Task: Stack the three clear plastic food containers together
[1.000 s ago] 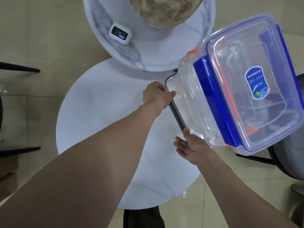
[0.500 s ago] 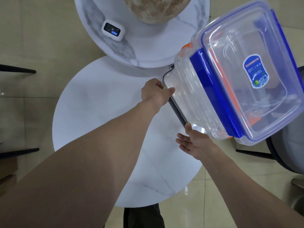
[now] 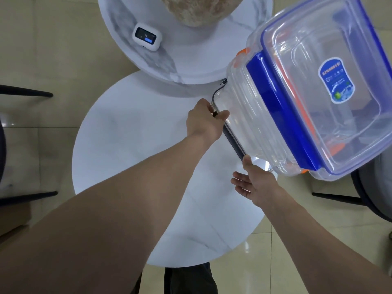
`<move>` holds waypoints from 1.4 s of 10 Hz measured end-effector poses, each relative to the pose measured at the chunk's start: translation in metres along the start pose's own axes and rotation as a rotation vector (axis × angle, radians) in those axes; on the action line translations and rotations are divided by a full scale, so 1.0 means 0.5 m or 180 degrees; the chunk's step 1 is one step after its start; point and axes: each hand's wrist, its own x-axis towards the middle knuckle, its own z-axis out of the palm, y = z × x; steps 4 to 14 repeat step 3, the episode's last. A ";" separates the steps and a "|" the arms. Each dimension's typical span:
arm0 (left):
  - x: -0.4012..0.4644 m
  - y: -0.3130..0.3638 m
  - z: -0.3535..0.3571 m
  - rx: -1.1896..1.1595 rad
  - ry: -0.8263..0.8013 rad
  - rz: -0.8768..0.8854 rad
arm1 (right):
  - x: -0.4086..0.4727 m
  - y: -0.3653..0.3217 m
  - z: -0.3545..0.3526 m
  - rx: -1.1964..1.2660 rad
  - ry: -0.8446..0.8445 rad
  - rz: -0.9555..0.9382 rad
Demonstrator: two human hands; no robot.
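The clear plastic containers sit nested in one stack (image 3: pixel 261 124) at the right edge of the lower round white table (image 3: pixel 131 149). The top one has a blue-rimmed clear lid (image 3: pixel 314 115) with a blue sticker, and orange clips show through the walls. The bottom piece has a dark rim (image 3: pixel 232 144). My left hand (image 3: pixel 203 122) is closed on that rim at its left corner. My right hand (image 3: pixel 254 183) is at the near corner, with the thumb against the rim and the fingers spread flat.
A higher marbled round table (image 3: pixel 191 64) overlaps the far side. It carries a small white device with a screen (image 3: pixel 146 39) and a brown round object (image 3: pixel 197 9). A dark chair (image 3: pixel 369 198) stands on the right and dark chair legs (image 3: pixel 25 94) on the left. The floor is tiled.
The top of the stack has shifted up and to the right in the view and looks larger. Both hands have stayed at the dark rim.
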 end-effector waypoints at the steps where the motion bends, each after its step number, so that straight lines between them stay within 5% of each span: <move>1: -0.001 -0.016 -0.008 0.0051 -0.0049 0.0111 | -0.001 0.012 0.005 0.0069 -0.0044 -0.0083; 14: -0.032 -0.051 -0.040 0.0294 -0.0003 0.0331 | -0.007 0.028 0.004 0.0294 -0.0135 -0.0162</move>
